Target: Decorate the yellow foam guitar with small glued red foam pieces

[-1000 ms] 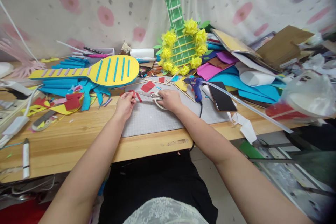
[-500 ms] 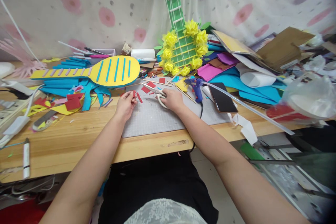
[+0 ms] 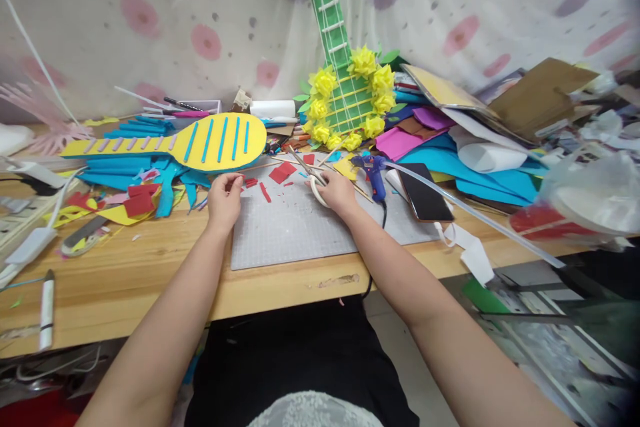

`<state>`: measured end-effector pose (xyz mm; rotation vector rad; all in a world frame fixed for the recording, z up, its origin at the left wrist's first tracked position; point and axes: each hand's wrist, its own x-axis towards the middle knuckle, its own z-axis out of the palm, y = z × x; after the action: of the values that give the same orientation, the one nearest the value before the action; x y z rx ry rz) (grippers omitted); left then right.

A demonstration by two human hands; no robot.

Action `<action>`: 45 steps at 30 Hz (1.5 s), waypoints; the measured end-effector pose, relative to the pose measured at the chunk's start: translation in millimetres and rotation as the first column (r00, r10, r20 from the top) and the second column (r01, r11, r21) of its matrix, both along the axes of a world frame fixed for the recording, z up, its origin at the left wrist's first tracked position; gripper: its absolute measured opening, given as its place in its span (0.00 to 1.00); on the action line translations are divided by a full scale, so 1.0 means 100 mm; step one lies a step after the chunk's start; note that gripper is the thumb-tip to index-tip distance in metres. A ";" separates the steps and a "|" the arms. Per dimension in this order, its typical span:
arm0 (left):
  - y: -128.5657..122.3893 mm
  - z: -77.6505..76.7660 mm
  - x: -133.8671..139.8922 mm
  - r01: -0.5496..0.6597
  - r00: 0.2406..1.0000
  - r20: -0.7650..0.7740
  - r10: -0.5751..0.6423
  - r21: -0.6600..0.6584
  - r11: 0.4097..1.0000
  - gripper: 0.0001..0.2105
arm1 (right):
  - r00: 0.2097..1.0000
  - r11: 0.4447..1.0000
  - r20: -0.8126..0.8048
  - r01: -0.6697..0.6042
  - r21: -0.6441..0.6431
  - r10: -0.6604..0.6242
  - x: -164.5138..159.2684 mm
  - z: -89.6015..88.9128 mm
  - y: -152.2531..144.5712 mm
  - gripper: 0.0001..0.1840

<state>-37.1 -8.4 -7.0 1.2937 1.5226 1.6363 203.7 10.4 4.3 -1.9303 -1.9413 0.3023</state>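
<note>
My right hand (image 3: 337,191) grips the white handles of a pair of scissors (image 3: 316,181), whose blades point away and to the left over the grey cutting mat (image 3: 285,240). At the mat's left edge is my left hand (image 3: 225,200), its fingers pinched together; whatever is between them is too small or hidden to make out. Beside those fingertips lie small red scraps (image 3: 251,183). A red strip (image 3: 265,192) and red paper squares (image 3: 282,172) rest on the mat between my hands.
A yellow paper guitar shape (image 3: 220,140) with blue strips lies left; a green guitar (image 3: 345,103) with yellow flowers leans behind. Right of my hands are a blue glue gun (image 3: 374,177), a phone (image 3: 425,192) and stacked coloured sheets (image 3: 495,170). A marker (image 3: 47,310) lies front left.
My left hand has moved left, away from the scissors, and red scraps now lie where it was. The scissors have swung to point farther away from me, and my right hand shifted slightly right.
</note>
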 end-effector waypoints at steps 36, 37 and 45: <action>0.13 0.15 -0.75 -0.516 0.816 -0.196 0.544 0.180 0.838 0.06 | 0.984 0.997 0.165 -0.074 -0.010 0.074 0.33 0.13 -0.01 0.18; 0.13 0.15 -0.76 -0.502 0.830 -0.183 0.527 0.167 0.849 0.05 | 0.984 0.997 0.159 -0.076 -0.013 0.077 0.32 0.14 -0.01 0.18; 0.12 0.19 -0.73 -0.377 0.912 -0.098 0.398 0.181 0.908 0.01 | 0.954 0.961 0.127 -0.276 0.013 0.272 0.27 0.11 -0.02 0.14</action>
<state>-110.4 3.5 11.6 1.2590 1.8577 1.9872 230.7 8.5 15.3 -1.6947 -2.2859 0.2302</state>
